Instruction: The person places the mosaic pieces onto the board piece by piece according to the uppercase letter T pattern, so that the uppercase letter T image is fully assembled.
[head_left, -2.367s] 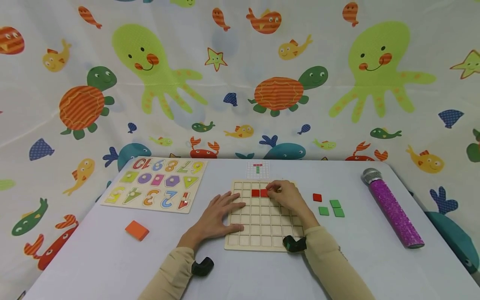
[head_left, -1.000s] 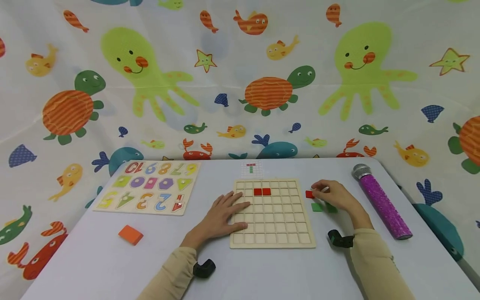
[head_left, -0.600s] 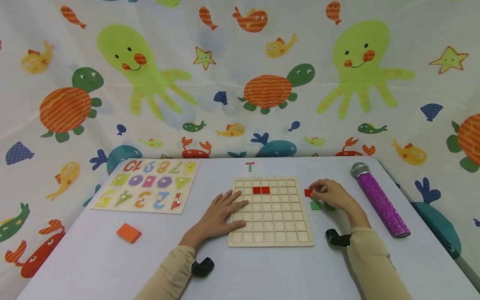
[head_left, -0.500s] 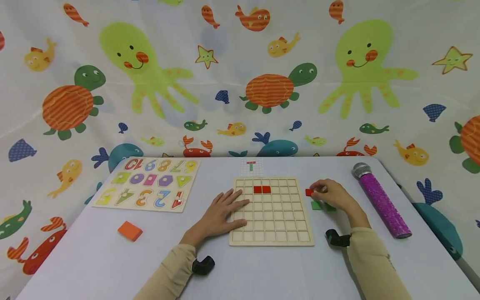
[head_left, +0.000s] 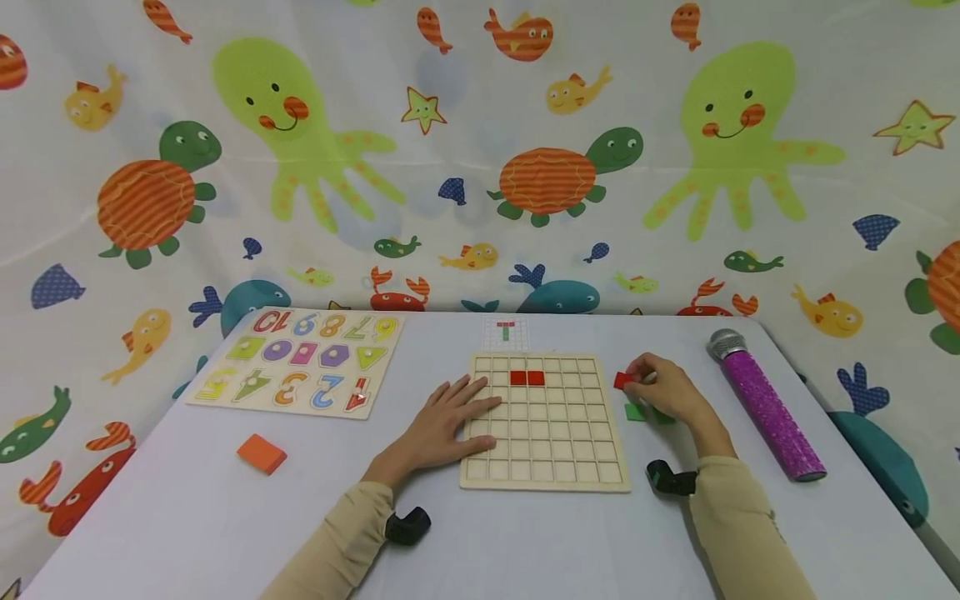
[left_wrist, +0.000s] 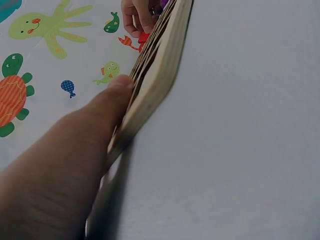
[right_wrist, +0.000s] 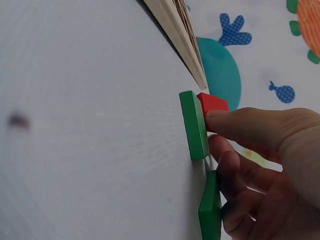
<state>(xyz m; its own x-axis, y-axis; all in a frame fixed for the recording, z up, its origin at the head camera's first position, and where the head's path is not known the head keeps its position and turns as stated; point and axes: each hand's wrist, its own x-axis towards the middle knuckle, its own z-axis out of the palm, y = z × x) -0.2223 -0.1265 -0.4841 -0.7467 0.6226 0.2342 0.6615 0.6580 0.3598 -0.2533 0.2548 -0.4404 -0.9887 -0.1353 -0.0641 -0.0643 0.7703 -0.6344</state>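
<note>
My left hand [head_left: 442, 425] rests with spread fingers on the left side of a square wooden grid board [head_left: 551, 433]. In the left wrist view its thumb [left_wrist: 102, 107] lies at the board's edge. Two red square tiles, one [head_left: 518, 378] beside the other [head_left: 536, 378], sit in the board's second row from the top. Right of the board, my right hand [head_left: 671, 392] pinches a third red tile [head_left: 622, 380] between thumb and finger. Just by that hand lie green tiles, one [head_left: 634, 412] in plain sight and another [head_left: 662, 417] partly hidden under the hand.
Behind the board lies a grid card [head_left: 506, 333] with a red-and-green T. A number-and-shape puzzle board [head_left: 296, 362] is at the back left, an orange block [head_left: 262, 454] in front of it. A purple glitter microphone [head_left: 768, 408] lies at the right.
My right hand has left the red tile on the board, gone right to the loose red tile and gripped it; that tile now looks slightly tilted. My left hand has stayed on the board.
</note>
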